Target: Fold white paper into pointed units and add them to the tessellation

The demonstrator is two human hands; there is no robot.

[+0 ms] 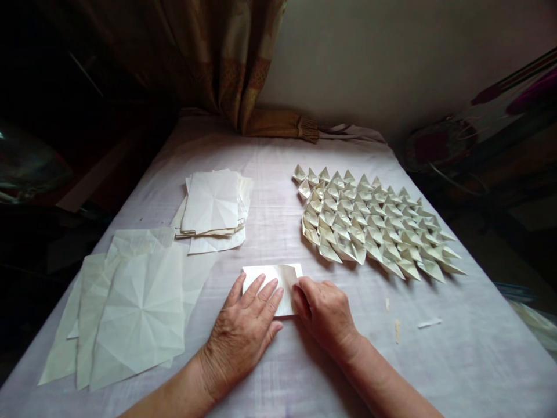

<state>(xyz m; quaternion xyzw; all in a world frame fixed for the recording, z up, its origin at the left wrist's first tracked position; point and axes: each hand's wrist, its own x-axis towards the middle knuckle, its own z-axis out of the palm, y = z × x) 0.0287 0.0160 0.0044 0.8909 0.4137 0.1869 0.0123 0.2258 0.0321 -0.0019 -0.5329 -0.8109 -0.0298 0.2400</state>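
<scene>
A small folded sheet of white paper (287,302) lies on the cloth in front of me. My left hand (243,325) rests flat on its left part with the fingers stretched out. At the right edge of the sheet, my right hand (324,310) is closed, its thumb and fingers pinching a raised flap of the paper. The fingertips of the right hand are partly hidden. Beyond and to the right stand many folded paper boats (369,220), packed together in rows.
Large creased sheets (143,307) lie overlapped at the left. Behind them sits a stack of smaller creased papers (213,203). Paper scraps (430,323) are scattered at the right on the pale cloth (270,203). A brown curtain (243,69) hangs at the far edge.
</scene>
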